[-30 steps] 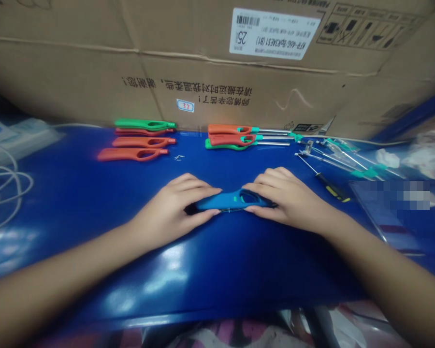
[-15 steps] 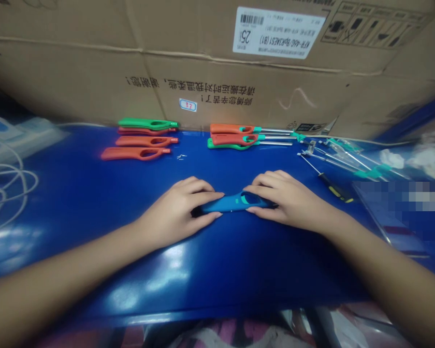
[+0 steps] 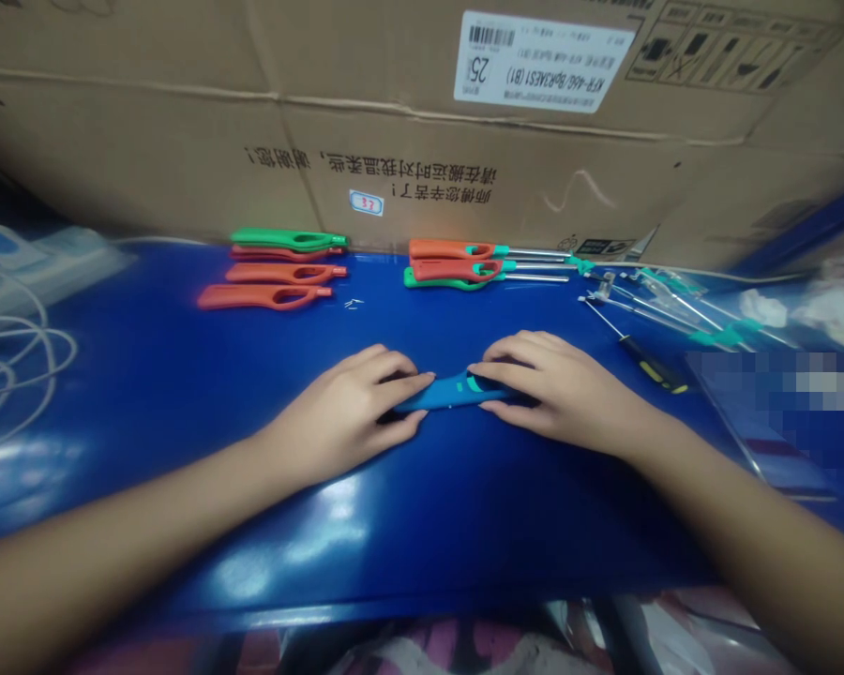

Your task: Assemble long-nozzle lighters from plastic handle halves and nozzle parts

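A blue lighter [image 3: 442, 392] with a teal trigger lies crosswise between my hands at the middle of the blue table [image 3: 422, 525]. My left hand [image 3: 366, 398] grips its left end between thumb and fingers. Around the right end, by the trigger opening, my right hand [image 3: 541, 384] is closed and hides that tip. Beyond my hands, orange lighters [image 3: 456, 271] and a green one with metal tubes lie by the carton. Farther left rest several orange handles [image 3: 263, 297] and a green handle [image 3: 281, 239] without tubes.
A screwdriver [image 3: 651, 364] with a yellow-black handle lies to the right, near metal tubes with teal parts [image 3: 721, 335]. A large cardboard box [image 3: 183, 141] walls off the back. At left is a coiled white cable [image 3: 42, 375]; tiny white pins [image 3: 353, 304] lie near the handles.
My right hand has shifted slightly left along the blue lighter, covering more of its trigger opening. My left hand keeps its hold, almost unmoved.
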`<state>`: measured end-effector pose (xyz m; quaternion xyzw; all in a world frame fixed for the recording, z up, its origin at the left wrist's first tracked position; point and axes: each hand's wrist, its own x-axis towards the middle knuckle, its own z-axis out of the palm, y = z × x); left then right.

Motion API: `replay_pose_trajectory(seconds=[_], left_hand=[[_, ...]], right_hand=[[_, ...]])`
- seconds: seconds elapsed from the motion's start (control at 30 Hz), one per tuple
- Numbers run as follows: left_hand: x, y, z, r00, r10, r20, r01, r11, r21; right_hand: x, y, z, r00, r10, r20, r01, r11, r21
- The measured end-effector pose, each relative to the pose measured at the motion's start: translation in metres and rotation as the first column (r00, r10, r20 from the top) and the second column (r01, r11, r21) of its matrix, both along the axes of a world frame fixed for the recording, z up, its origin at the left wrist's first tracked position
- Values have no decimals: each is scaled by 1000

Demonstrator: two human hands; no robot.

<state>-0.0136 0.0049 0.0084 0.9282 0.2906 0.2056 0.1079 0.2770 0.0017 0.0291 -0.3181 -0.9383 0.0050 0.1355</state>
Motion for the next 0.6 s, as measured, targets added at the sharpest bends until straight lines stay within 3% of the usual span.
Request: replay_pose_trajectory(seconds=[0.2,0.6], left_hand=[[-1,3,-4,1000,-14,12,13,999,45],[2,0,0,977,-111,181,118,993,-28]], right_hand=[[-3,-1,0,999,37,-27,-35,997,65],[-4,-9,2,995,59,-86,-49,992,117]])
